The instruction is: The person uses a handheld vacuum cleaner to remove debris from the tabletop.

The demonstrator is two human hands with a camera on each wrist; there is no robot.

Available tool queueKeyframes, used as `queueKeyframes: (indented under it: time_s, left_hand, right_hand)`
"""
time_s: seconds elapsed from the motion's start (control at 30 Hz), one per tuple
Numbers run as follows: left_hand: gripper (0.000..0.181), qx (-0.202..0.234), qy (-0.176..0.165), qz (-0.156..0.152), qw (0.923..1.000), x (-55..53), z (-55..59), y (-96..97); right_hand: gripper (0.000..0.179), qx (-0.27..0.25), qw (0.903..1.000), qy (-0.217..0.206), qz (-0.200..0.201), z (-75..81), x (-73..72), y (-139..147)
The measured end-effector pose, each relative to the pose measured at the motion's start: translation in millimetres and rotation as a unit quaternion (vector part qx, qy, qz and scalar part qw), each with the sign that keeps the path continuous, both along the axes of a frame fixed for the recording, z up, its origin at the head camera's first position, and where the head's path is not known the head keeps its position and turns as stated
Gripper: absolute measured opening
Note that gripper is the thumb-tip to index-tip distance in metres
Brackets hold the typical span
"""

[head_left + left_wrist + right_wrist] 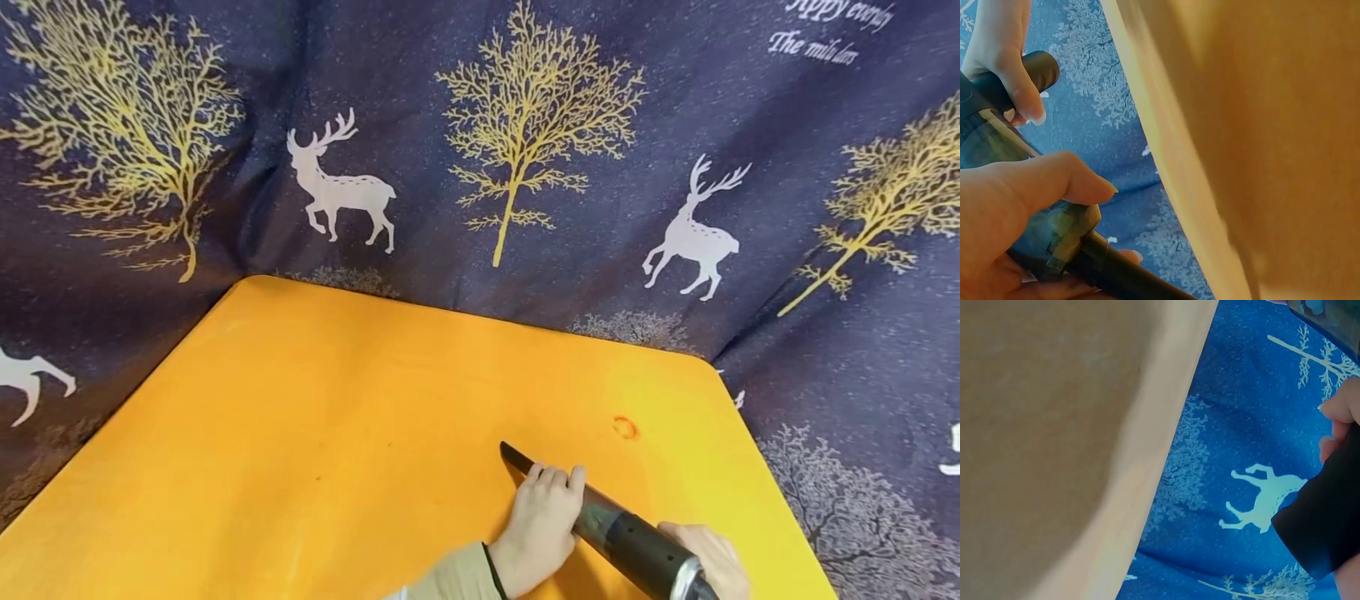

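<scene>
A black handheld vacuum cleaner [637, 546] slants across the lower right of the head view, above the yellow table [360, 400]. Its narrow crevice nozzle [517, 458] points up and left, close over the tabletop. My left hand [542, 521] grips the front of the body, and the left wrist view shows its thumb across the see-through dust cup [1063, 234]. Farther back, my right hand [708, 557] holds the black handle [1316, 519], whose rounded end sticks out past the fingers. The vacuum's rear runs out of the head view.
An orange ring-shaped mark [626, 427] shows on the tabletop right of the nozzle. Behind the table and along its sides hangs a dark blue cloth [420, 158] printed with white deer and yellow trees. Small dark specks dot the table's middle.
</scene>
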State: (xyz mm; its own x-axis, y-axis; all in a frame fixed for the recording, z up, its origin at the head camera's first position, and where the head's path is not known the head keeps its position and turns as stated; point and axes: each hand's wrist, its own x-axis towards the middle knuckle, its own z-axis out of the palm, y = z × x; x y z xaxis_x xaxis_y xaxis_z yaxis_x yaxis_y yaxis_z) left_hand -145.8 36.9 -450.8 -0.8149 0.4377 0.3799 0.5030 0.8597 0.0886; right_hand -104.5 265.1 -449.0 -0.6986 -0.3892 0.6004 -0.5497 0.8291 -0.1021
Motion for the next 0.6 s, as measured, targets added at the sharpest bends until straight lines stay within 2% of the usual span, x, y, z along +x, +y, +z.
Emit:
queueKeyframes:
  time_s: [0.07, 0.1, 0.17, 0.3, 0.4, 0.5, 0.6]
  left_hand:
    - [0.060, 0.009, -0.001, 0.002, 1.0000, -2.0, -1.3, -2.0]
    - [0.058, 0.015, -0.003, 0.003, 0.9999, -2.5, -1.3, -3.1]
    - [0.056, 0.022, -0.007, 0.003, 0.9997, -3.5, -0.9, -5.3]
    - [0.052, 0.020, -0.009, 0.007, 0.9997, -8.9, 0.0, -11.4]
    - [0.053, 0.025, 0.006, 0.016, 0.9996, -22.1, 0.6, -19.9]
    - [0.052, 0.047, 0.036, 0.031, 0.9978, -42.2, -0.3, -31.1]
    - [0.048, 0.080, 0.055, 0.048, 0.9941, -60.3, -3.9, -41.6]
  right_hand:
    - [0.031, -0.029, 0.9993, 0.023, 0.003, -3.6, -1.0, -6]
    - [0.036, -0.044, 0.9982, 0.041, 0.006, -5.5, -0.8, -9]
    - [0.035, -0.060, 0.9972, 0.044, 0.002, -5.7, -1.7, -13]
    - [0.034, -0.055, 0.9975, 0.045, -0.003, -0.6, -8.2, -22]
    - [0.025, -0.032, 0.9964, 0.078, -0.010, 2.3, -24.3, -34]
    - [0.021, -0.025, 0.9927, 0.117, -0.014, 1.7, -49.5, -50]
    - [0.019, -0.043, 0.9918, 0.119, -0.013, -1.7, -72.3, -65]
